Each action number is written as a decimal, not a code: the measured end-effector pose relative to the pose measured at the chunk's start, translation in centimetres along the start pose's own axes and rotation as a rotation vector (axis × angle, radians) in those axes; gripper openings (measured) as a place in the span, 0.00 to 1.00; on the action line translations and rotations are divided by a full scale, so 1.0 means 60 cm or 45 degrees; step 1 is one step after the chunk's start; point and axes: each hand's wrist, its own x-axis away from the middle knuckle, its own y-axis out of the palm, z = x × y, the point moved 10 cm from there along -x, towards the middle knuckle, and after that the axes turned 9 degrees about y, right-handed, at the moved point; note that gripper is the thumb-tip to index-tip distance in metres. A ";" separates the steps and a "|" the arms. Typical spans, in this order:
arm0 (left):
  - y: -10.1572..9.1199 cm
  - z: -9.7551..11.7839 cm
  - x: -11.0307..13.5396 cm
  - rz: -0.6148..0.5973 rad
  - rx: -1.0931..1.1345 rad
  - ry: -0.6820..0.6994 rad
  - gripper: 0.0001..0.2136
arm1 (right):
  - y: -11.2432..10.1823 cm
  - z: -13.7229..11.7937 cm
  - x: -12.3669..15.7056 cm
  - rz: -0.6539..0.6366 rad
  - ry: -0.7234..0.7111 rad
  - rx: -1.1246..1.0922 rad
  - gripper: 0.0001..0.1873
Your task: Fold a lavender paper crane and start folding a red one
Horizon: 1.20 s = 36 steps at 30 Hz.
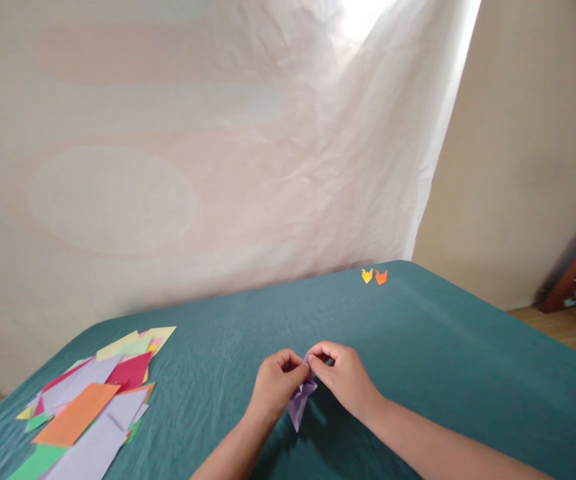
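A small folded piece of purple paper (pixel 299 407) hangs point-down between my two hands, just above the teal cloth. My left hand (pixel 279 383) pinches its upper left part between thumb and fingers. At the top tip, the thumb and forefinger of my right hand (pixel 341 375) are pinched on the same paper, almost touching the left fingertips. Part of the folds is hidden behind the fingers.
A teal cloth (pixel 228 347) covers the table. Loose coloured paper sheets (pixel 81 413) lie in a pile at the left. Near the far edge are a yellow folded bird (pixel 367 276) and an orange folded bird (pixel 381 277). A pale curtain (pixel 268 187) hangs behind.
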 end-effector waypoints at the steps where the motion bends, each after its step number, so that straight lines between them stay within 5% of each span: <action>1: 0.000 0.000 0.000 0.002 0.004 0.000 0.11 | 0.000 0.000 0.000 0.003 0.001 0.004 0.09; 36: 0.009 0.004 0.005 -0.078 0.192 -0.013 0.14 | -0.008 -0.007 -0.004 -0.031 -0.012 -0.111 0.10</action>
